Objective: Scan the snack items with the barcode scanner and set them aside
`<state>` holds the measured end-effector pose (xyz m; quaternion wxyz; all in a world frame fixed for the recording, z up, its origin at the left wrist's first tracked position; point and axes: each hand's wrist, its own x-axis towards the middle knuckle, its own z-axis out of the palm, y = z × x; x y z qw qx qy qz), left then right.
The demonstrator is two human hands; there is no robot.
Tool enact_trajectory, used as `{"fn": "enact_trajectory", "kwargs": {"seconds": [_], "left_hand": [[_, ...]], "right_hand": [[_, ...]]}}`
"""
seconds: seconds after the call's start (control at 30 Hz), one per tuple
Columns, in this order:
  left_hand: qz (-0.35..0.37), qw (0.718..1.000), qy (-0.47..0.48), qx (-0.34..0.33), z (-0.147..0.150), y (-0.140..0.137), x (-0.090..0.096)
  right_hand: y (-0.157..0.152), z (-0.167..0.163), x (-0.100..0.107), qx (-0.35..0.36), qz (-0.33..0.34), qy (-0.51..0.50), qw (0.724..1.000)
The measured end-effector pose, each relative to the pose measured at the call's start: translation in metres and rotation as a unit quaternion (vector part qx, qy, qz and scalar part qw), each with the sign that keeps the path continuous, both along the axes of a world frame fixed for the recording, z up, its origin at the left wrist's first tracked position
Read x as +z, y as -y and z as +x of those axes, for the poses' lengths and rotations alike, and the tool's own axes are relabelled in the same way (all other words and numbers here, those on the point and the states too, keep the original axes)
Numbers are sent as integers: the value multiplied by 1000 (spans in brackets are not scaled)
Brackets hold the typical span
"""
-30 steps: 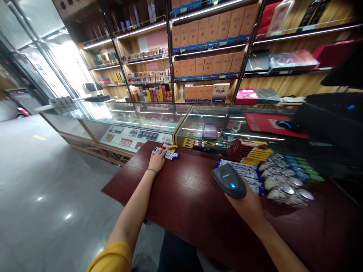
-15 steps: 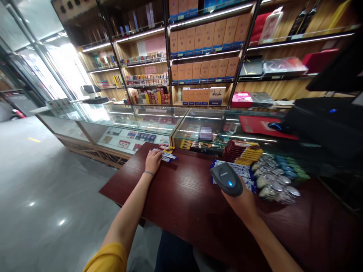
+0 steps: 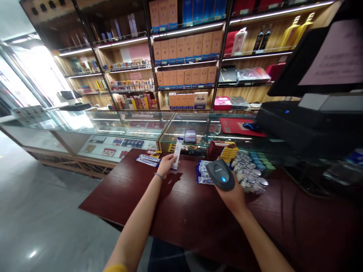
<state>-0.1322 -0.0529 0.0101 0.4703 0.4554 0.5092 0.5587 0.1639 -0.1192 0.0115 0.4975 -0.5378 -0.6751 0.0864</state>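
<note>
In my left hand (image 3: 167, 166) is a slim white-and-blue packet (image 3: 177, 153), held upright over the dark red table. My right hand (image 3: 232, 194) is wrapped round a black barcode scanner (image 3: 221, 175) with a lit blue dot on top. Left of my left hand lie similar slim packets (image 3: 148, 160) and a red-and-yellow packet (image 3: 154, 153). Partly behind the scanner is a row of blue-and-white packets (image 3: 202, 174). Farther back, red-and-yellow packets (image 3: 222, 150) stand stacked beside several small jars with silver lids (image 3: 249, 177).
The wooden table (image 3: 121, 196) abuts a glass display counter (image 3: 136, 126). A red mat (image 3: 236, 126) with a mouse (image 3: 249, 126) lies on the counter. At the right stand a black machine (image 3: 297, 121) and a monitor (image 3: 326, 60). Shelves of boxes (image 3: 184, 45) line the wall.
My left hand has lifted a slim packet from the pile on the left and moved right with it. The scanner stays in my right hand. The view has turned to the right.
</note>
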Motion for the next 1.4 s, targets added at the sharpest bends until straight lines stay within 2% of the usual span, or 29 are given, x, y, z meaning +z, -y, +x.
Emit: {"fn": "enact_trajectory", "kwargs": {"seconds": [0.07,0.13,0.3,0.4,0.53,0.7,0.87,1.0,1.17,1.4], "left_hand": [[-25,995,92,-23,15,1,-2],[-33,989,145,-20,23,6,-4],[-68,972,227,-8,23,20,-6],[-53,963,265,21,22,23,-7],[-30,955,287,72,25,20,-12],[-18,950,300,84,27,18,-19],[-14,933,337,127,27,16,-24],[28,927,332,174,29,14,-25],[41,914,340,216,29,14,-24],[42,916,335,215,28,15,-21]], "right_hand": [[0,2,4,-1,-15,8,1000],[0,4,6,6,-31,25,999],[0,5,7,15,-60,94,994],[2,4,6,15,-49,116,992],[3,1,6,15,-32,124,992],[5,-2,9,13,-35,134,990],[5,-2,7,27,-37,135,990],[3,1,3,91,-37,155,983],[1,1,0,185,-30,199,962],[1,0,-4,187,-52,256,947]]}}
